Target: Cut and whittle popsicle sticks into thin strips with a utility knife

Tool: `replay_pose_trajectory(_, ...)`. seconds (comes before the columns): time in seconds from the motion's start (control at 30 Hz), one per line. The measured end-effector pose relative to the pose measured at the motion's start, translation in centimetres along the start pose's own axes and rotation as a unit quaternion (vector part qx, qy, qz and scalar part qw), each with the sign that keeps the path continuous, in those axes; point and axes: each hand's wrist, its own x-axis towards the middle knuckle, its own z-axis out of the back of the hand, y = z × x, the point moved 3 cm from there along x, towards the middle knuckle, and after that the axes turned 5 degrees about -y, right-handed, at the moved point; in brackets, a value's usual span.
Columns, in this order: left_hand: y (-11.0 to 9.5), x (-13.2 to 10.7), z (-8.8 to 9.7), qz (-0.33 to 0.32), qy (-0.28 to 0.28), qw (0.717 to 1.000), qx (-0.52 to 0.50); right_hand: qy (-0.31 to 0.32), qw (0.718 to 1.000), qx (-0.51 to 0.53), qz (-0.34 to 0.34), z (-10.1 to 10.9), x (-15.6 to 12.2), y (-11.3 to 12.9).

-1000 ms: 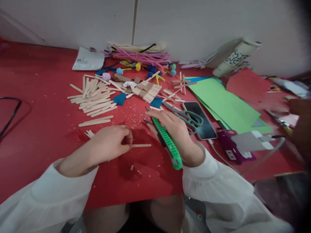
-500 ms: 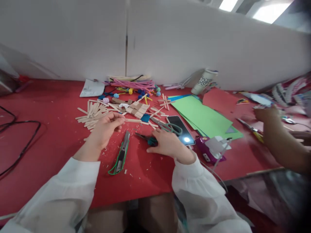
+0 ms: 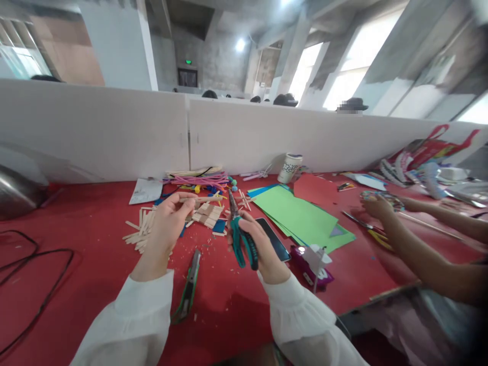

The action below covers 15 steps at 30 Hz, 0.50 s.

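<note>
Holding is done by both hands. By the right hand, the pliers are grasped around their green handles, with the nose directed toward about twelve o'clock; how far the nose is parted cannot be told. At nine o'clock from it, a thin wooden stick is pinched by the left hand between thumb and fingers, and its free end is pointed toward the nose of the pliers. At eight o'clock from the right hand, a utility knife is laid on the red table. At ten o'clock, a bundle of sticks is placed, with a blue piece just beside it, and past the left hand loose sticks are heaped. At two o'clock a phone is partly covered by the right hand; in the same direction green sheets are spread, and a red sheet is found beyond them. Pink pipe cleaners are gathered at eleven o'clock, while a patterned cup is stood upright at one o'clock. At four o'clock a purple object is seen. Well apart, toward half past two, something many-coloured is handled by a co-worker's hand.
</note>
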Motion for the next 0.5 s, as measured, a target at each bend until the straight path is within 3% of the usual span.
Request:
replay_pose_trajectory(0.13,-1.1,-0.3,1.0,0.011,0.066,0.996,0.063,0.019,0.995,0.098,0.018,-0.7,1.5,3.2)
replay_pose_trajectory(0.27,-0.7,-0.7,0.5,0.035,0.179,0.974,0.132,0.106,0.987,0.112,-0.031,-2.7,2.8,2.9)
replay_pose_trajectory(0.4,0.2,-0.4,-0.4,0.046,0.134,0.986,0.088,0.111,0.984,0.117,-0.075,-4.6,3.3,0.9)
replay_pose_trajectory(0.5,0.8,-0.3,-1.0,0.031,0.081,0.996,0.019,-0.002,0.986,0.16,-0.042,-4.7,3.6,0.7)
